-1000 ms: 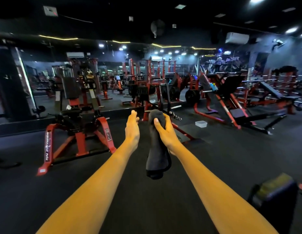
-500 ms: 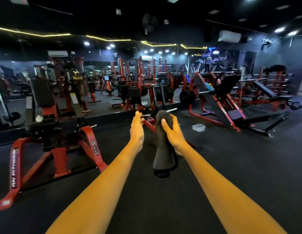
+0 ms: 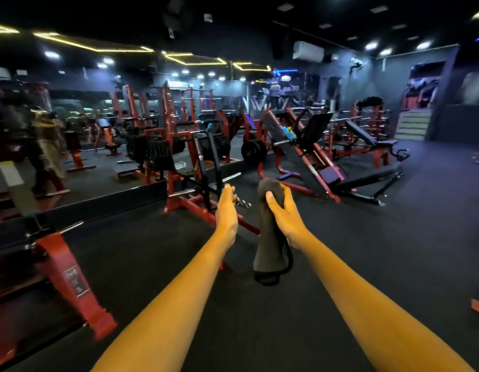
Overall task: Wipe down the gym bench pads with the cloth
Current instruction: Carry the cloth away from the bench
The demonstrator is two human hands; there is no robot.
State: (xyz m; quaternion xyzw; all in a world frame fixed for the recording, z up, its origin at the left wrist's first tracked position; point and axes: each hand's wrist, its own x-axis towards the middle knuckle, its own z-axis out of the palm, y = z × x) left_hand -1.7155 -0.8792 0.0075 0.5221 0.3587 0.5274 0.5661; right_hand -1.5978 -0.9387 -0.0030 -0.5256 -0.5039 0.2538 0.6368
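- Right hand [image 3: 282, 218] gripped a dark grey folded terry cloth [image 3: 270, 253] near its top: thumb across the front, fingers curled round the back, a rounded fold bulging above the fist.
- The cloth hung as a long, soft, limp strip with a fuzzy nap and a thicker dark hem at its folded lower end. It was in mid-air over the floor, touching no pad.
- Left hand [image 3: 227, 210] held nothing: fingers roughly straight and together, pointing forward, just beside the cloth but apart from it.
- Both forearms were bare and stretched forward.
- Black padded incline bench [image 3: 363, 134] on a red steel frame stood at far right, well apart from the cloth; its pad was long, rectangular and smooth with a slight sheen.
- Black rectangular back pad [image 3: 314, 130] of a red sled machine sat tilted at centre-right.
- Red square-tube steel machine frame [image 3: 195, 205] stood just behind the hands, with chrome pegs sticking out.
- Round black weight plate [image 3: 253, 151] sat beyond it, edges ribbed.
- Dark matte floor [image 3: 367, 251] was fine-grained and looked like rubber.
- Mirror wall [image 3: 72, 146] at left was blurred.
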